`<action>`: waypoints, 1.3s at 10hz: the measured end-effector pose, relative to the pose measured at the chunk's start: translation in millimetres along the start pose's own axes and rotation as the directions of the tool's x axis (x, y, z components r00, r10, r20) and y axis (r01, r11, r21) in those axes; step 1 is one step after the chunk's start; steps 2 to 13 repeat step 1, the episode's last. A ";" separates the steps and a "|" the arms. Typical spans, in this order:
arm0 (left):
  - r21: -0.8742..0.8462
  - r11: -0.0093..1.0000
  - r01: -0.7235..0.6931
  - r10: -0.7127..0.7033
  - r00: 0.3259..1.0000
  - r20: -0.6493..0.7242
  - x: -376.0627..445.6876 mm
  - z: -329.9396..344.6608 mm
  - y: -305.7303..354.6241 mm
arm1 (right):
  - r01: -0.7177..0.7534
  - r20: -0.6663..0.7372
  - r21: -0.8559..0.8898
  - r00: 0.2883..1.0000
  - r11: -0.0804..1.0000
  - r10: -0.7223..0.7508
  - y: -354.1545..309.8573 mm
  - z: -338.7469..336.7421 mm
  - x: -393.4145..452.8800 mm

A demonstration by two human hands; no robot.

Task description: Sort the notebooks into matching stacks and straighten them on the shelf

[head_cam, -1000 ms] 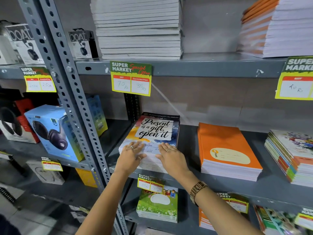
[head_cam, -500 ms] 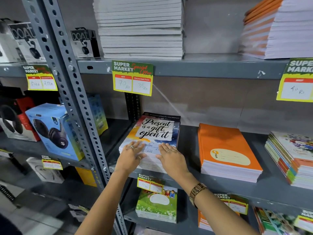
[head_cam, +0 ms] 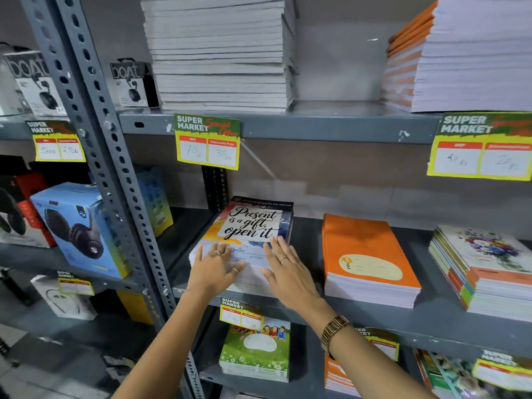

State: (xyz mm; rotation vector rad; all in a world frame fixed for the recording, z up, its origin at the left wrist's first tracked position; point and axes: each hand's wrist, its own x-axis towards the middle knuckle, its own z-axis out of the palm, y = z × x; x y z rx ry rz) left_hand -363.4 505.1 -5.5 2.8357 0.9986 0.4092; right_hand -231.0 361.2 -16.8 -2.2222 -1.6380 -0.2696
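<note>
The stack of notebooks with the "Present is a gift, open it" cover lies flat at the centre of the frame, at the left end of the middle shelf, close to the perforated upright. Its near edges look slightly fanned, which is likely why both hands sit on it: flat palms can press the covers down and nudge the pile square against the shelf's front edge.

The left hand rests on the lower left corner of the top cover, fingers spread and extended, gripping nothing. The right hand lies on the lower right part of the same cover, fingers also spread and flat, thumb out to the side; it holds nothing either. A watch shows on the right wrist.

To the right, well apart, sits a tidy orange stack, and beyond it at the right edge a mixed stack with a floral cover, its coloured spines uneven. That one probably needs sorting yet.

Above, a yellow price tag hangs from the upper shelf.
</note>
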 end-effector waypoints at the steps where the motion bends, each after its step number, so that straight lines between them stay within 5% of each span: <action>1: 0.026 1.000 0.009 -0.006 0.991 -0.135 -4.0 -1.8 30.7 | -0.005 -0.293 -0.021 0.956 1.000 -0.001 4.4 -18.9 -16.6; 13: 0.026 1.000 0.009 -0.006 0.991 -0.135 -4.0 -1.8 30.7 | -0.005 -0.293 -0.021 0.956 1.000 -0.001 4.4 -18.9 -16.6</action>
